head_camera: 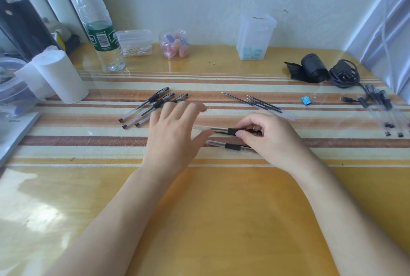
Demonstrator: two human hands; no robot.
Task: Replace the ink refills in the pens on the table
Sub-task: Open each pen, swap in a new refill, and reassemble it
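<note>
Left hand point(173, 133) spread open, right hand point(268, 136) pinches a pen point(221, 130); jar point(173, 32) holds pastel pieces point(175, 47).

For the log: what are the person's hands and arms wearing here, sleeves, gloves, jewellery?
Nothing is worn. The left hand and right hand are bare, with no gloves, rings or watch in view; the left forearm and right forearm are bare down to the frame's lower edge, no sleeves showing.
</note>
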